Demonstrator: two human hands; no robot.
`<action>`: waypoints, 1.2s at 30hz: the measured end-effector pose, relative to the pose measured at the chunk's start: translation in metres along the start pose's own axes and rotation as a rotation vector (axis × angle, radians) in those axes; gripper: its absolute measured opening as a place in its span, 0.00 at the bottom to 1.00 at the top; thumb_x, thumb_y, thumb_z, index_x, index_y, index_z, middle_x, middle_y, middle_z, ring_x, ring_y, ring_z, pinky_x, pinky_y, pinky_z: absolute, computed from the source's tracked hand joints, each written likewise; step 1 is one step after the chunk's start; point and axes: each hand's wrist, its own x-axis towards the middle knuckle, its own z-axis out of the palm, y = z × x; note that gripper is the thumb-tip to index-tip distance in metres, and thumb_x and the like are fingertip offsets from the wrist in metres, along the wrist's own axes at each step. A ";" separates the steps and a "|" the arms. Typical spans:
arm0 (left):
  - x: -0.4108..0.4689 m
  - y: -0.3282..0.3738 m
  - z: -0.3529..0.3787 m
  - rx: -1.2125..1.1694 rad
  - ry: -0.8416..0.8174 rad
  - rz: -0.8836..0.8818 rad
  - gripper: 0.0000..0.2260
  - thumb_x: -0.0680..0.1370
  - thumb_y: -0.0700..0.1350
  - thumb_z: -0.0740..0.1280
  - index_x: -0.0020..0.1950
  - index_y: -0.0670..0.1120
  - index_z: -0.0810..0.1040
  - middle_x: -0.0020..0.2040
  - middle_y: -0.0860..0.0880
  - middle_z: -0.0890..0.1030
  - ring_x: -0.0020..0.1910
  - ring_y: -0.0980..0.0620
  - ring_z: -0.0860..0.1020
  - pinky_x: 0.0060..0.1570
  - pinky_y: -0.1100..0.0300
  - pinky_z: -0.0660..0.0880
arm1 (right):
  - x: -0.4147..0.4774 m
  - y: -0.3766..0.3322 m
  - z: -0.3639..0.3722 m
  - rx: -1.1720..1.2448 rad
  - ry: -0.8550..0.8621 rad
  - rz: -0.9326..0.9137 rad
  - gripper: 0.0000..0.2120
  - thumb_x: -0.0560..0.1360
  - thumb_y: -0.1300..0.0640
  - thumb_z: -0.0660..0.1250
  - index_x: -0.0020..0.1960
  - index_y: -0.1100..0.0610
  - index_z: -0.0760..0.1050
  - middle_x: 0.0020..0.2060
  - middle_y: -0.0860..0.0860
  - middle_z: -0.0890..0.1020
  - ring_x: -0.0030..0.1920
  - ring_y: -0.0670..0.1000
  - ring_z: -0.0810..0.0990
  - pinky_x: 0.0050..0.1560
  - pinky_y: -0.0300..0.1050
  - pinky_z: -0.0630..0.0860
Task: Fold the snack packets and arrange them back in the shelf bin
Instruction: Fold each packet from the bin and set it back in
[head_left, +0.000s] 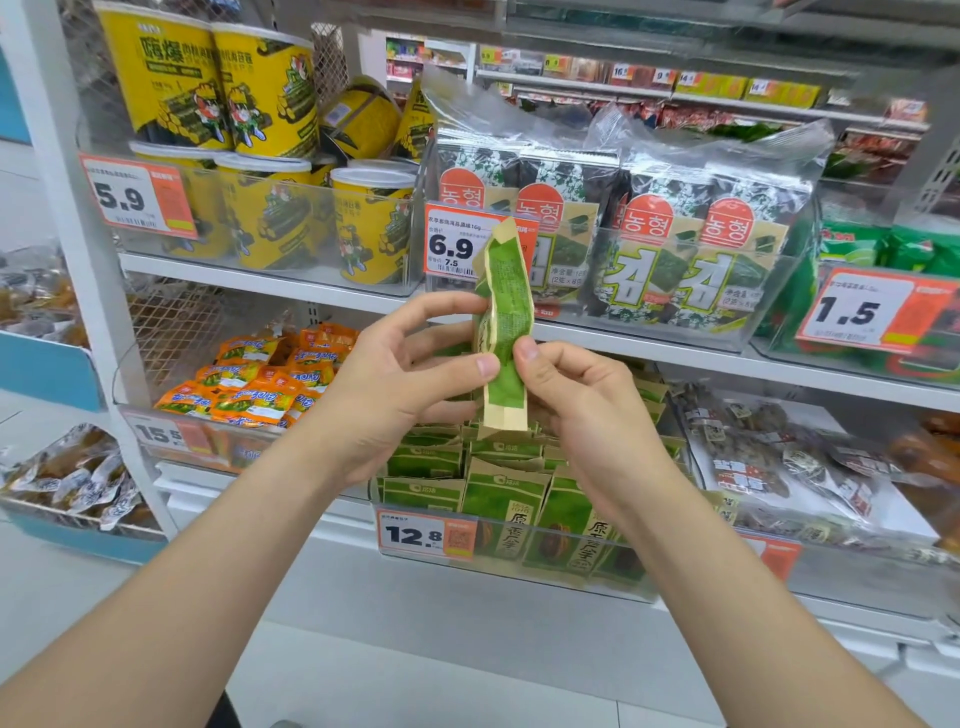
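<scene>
Left grip (410, 384), right grip (582, 410): each thumb and fingers pinch same green snack packet (506, 322) at middle. Packet upright in air, in front of shelves. Step in hand, I judge: folding, not finished. Next move: press fold flat, then lower packet into shelf bin (613, 582) below, among other green packets (498, 499) standing there.

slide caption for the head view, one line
Both hands, left hand and right hand, pinch a green snack packet upright above its shelf bin.
</scene>
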 end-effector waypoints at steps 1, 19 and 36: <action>0.001 -0.001 0.000 -0.016 0.003 -0.003 0.22 0.77 0.42 0.74 0.70 0.45 0.77 0.65 0.43 0.85 0.62 0.38 0.84 0.58 0.39 0.83 | 0.000 0.000 0.000 -0.014 -0.008 -0.014 0.17 0.80 0.49 0.71 0.51 0.64 0.84 0.48 0.62 0.88 0.48 0.59 0.86 0.60 0.63 0.82; 0.006 -0.011 0.013 -0.131 0.298 -0.153 0.14 0.90 0.49 0.56 0.67 0.45 0.78 0.57 0.46 0.88 0.54 0.43 0.87 0.51 0.41 0.85 | 0.006 0.015 -0.005 -0.560 0.255 -0.165 0.11 0.84 0.49 0.67 0.53 0.49 0.88 0.38 0.43 0.88 0.41 0.49 0.88 0.45 0.58 0.85; 0.000 -0.004 0.016 -0.198 0.041 -0.204 0.11 0.83 0.43 0.68 0.65 0.40 0.80 0.56 0.42 0.87 0.51 0.46 0.86 0.51 0.40 0.86 | 0.008 0.014 0.001 -0.011 0.292 0.132 0.08 0.84 0.55 0.69 0.54 0.58 0.83 0.45 0.56 0.89 0.42 0.52 0.85 0.43 0.47 0.81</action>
